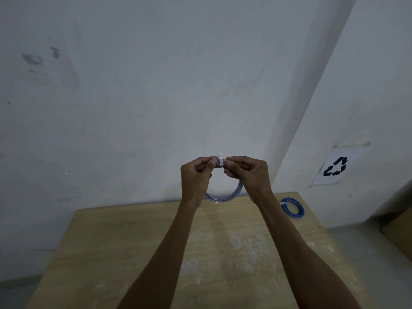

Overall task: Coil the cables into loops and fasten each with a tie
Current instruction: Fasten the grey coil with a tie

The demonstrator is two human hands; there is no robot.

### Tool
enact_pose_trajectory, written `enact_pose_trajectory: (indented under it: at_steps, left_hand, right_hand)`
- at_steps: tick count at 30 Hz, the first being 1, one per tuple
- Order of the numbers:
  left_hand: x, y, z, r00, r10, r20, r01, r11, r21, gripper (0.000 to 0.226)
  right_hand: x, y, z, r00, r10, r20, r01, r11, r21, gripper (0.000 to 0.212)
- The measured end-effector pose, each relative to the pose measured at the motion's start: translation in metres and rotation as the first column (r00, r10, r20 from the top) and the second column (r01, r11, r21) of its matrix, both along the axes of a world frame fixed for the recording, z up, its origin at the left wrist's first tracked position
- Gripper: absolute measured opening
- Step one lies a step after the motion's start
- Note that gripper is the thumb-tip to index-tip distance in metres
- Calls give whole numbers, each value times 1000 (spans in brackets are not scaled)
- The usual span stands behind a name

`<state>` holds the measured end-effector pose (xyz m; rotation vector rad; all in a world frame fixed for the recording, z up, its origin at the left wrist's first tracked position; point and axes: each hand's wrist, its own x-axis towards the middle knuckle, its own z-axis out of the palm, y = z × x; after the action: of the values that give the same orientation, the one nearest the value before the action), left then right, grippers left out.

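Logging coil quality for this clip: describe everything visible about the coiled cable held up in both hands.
The coiled cable is a pale bluish, glossy, plastic-looking round loop of several turns, held upright in the air above the far edge of the wooden table. A white tie wraps its top. The left hand and right hand pinch the bundle on either side of the tie; the lower arc hangs free between the wrists, touching nothing.

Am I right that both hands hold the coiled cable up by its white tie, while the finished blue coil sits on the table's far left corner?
Not quite. In the head view the blue coil sits on the table's far right corner. The left hand and right hand do hold the coiled cable at its white tie.
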<state>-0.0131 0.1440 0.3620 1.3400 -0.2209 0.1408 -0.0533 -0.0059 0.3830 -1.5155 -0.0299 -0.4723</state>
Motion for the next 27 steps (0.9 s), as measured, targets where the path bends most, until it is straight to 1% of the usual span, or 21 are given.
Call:
enact_pose_trajectory:
  at_steps: [4,8,13,18,22,24,27]
  left_hand:
    - [-4,-3,-4,999,-18,-46,13,993,-113,13]
    - [-7,3,-10,997,-67,-26,62,988,-142,21]
    - [-1,10,-14,995,-96,-16,93,989,-111,21]
    - [4,15,-11,987,-159,-29,157,985,-66,21]
    - [5,14,-3,963,-253,-88,244,964,-107,23]
    - [5,12,0,966,-236,-103,223,967,-120,24]
    - [4,7,0,985,-151,-84,144,985,-91,22]
  right_hand:
    - [2,3,-3,996,-70,62,69,997,19,19]
    - [4,-1,-6,993,-97,65,91,992,84,19]
    - [5,-7,-7,999,10,34,-12,998,59,15]
    - [6,-15,-6,998,69,7,-69,998,-1,22]
    - [7,-19,-8,997,72,12,-71,996,-61,22]
    - [7,-18,-10,998,66,13,-65,995,-74,21]
    - [7,-14,-11,998,51,28,-47,993,-108,20]
